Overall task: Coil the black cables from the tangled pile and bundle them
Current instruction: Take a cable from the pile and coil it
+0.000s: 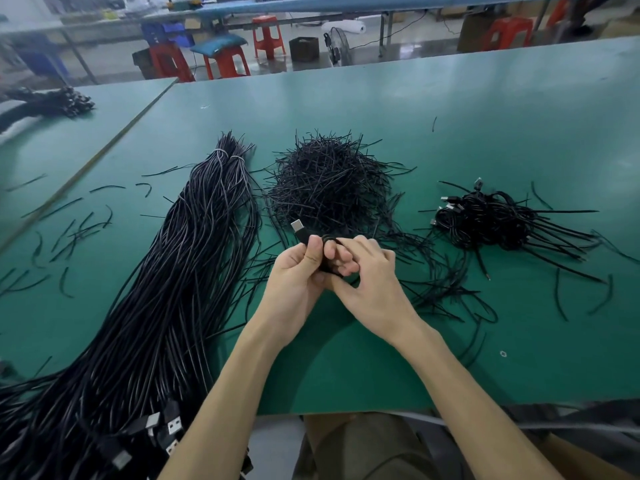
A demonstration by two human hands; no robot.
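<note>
My left hand (298,271) grips a small coiled black cable (327,242) whose USB plug (298,227) sticks up past the thumb. My right hand (367,271) pinches the same coil from the right, fingers curled into it. A long bundle of straight black cables (166,282) lies to the left, tied near its far end, with USB plugs by the near edge. A heap of short black twist ties (329,185) sits just beyond my hands. Several coiled, bundled cables (491,216) lie in a pile to the right.
Loose ties are scattered over the green table (450,116), left and right of the piles. Another black cable bundle (48,102) lies on the neighbouring table at far left. Red stools (268,36) and a fan (337,46) stand on the floor beyond.
</note>
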